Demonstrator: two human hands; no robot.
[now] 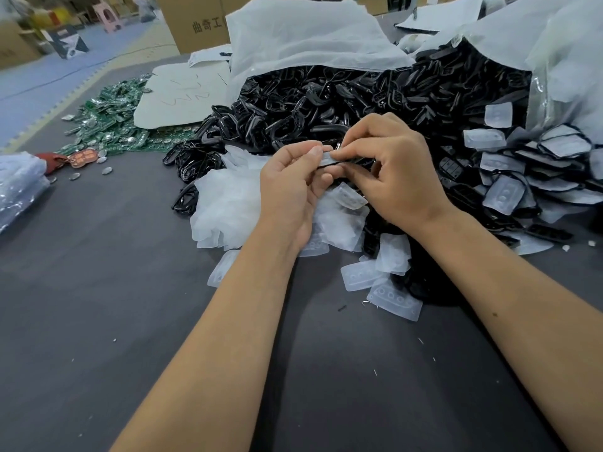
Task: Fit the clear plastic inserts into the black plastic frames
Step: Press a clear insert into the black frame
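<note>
Both hands, left hand [290, 177] and right hand [388, 164], pinched one thin black frame [332, 162] edgewise with fingers curled; light, springy, best held at rim

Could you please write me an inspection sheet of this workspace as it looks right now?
Surface: dark grey table, small white specks scattered on it.
Job's things: black frames heaped, spilling from a white bag; clear inserts piled under the hands; fitted pieces stacked at right.
Clutter: green circuit boards at far left, white sheet partly over them, plastic bag at left edge.
Grippers: left hand and right hand both pinch one frame with insert.
Cables: nothing seen.
Surroundings: cardboard boxes, blue floor.
</note>
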